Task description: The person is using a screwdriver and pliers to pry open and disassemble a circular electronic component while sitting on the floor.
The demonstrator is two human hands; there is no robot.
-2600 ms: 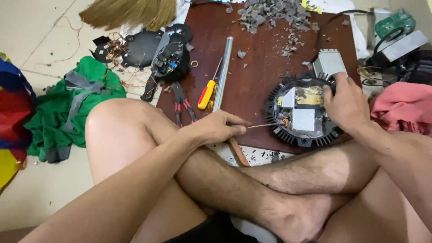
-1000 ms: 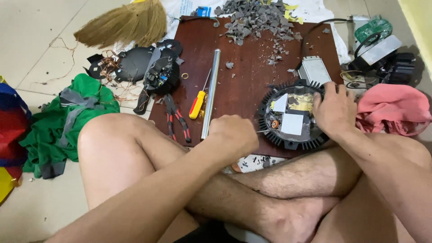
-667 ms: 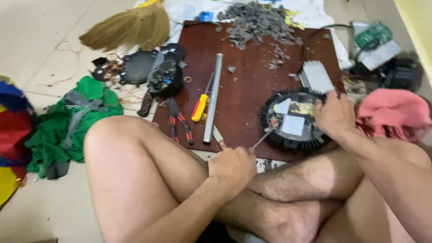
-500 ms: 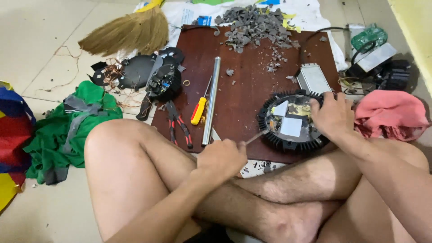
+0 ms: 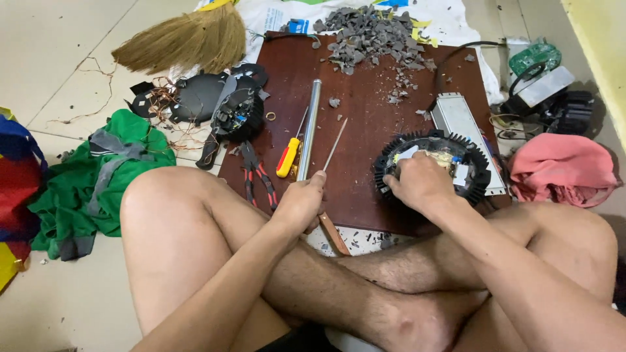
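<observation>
While our right hand [image 5: 422, 186] presses lamp [image 5: 432, 166], left hand [image 5: 300, 205] fist-grips knife [image 5: 331, 166], blade angled up-right, lamp rightward.

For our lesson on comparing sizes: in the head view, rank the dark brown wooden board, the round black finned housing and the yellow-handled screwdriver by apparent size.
1. Dark brown wooden board
2. Round black finned housing, partly hidden by the right hand
3. Yellow-handled screwdriver
</observation>
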